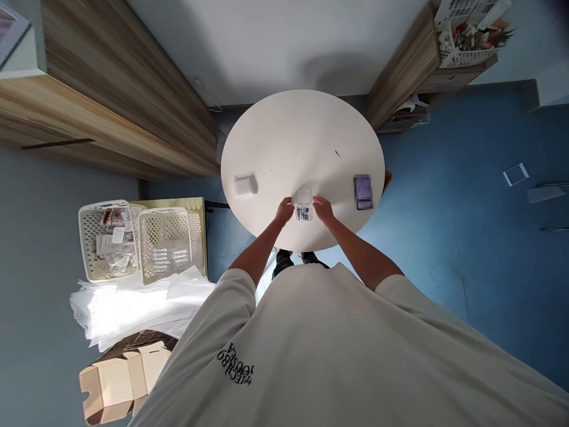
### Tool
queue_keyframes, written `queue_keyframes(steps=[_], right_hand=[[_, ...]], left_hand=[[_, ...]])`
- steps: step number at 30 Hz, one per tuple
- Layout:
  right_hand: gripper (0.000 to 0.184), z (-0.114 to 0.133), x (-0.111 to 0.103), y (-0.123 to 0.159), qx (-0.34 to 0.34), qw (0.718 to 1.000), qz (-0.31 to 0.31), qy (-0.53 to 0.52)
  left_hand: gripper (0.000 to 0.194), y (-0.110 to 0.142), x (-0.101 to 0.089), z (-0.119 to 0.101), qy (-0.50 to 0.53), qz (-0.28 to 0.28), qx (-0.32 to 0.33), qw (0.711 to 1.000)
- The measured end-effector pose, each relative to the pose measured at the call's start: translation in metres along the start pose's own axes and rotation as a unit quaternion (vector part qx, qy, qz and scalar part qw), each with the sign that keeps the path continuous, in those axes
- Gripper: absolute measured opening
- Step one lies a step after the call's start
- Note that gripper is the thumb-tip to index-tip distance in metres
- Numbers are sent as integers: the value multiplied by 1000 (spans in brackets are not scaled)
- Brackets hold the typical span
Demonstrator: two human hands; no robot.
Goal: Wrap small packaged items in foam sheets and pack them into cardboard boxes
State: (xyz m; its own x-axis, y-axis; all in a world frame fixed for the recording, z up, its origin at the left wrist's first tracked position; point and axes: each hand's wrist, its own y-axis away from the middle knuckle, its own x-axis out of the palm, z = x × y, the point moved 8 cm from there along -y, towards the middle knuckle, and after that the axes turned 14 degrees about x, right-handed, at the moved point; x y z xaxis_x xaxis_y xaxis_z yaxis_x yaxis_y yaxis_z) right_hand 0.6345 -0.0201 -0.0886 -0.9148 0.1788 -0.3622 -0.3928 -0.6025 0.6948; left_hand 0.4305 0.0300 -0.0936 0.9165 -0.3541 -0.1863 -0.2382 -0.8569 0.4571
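Note:
A small clear plastic box (pixel 303 213) with its lid raised is near the front edge of the round white table (pixel 293 136). Several small dark items sit inside it; they are too small to name. On its left side, my left hand (pixel 285 211) grips the box with closed fingers. My right hand (pixel 322 209) pinches the opposite side, close to the raised lid. To the left on the tabletop lies a small white block-shaped object (pixel 244 186). A phone (pixel 363 192) with a lit purple screen lies to the right.
Left of the table stand two white plastic baskets, one (pixel 110 240) with packets, the other (pixel 165 243) with clear plastic pieces. White sheets (pixel 137 302) and an open cardboard box (pixel 122 382) are below them. Wooden cabinets (pixel 146 89) border the left; a wooden shelf (pixel 409 71) stands back right.

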Motion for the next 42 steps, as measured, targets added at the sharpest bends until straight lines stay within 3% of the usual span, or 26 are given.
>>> queue_keyframes(steps=[8, 14, 26, 42], right_hand=[[61, 8, 16, -8, 20, 998, 59, -31], [66, 7, 13, -6, 58, 993, 73, -75], [80, 38, 11, 4, -10, 996, 77, -40], [77, 0, 10, 29, -24, 994, 103, 18]], left_hand=[[73, -12, 13, 0, 59, 26, -4, 998], [79, -13, 5, -2, 56, 29, -17, 998], [71, -21, -6, -36, 34, 17, 70, 997], [68, 16, -1, -8, 60, 36, 55, 996]])
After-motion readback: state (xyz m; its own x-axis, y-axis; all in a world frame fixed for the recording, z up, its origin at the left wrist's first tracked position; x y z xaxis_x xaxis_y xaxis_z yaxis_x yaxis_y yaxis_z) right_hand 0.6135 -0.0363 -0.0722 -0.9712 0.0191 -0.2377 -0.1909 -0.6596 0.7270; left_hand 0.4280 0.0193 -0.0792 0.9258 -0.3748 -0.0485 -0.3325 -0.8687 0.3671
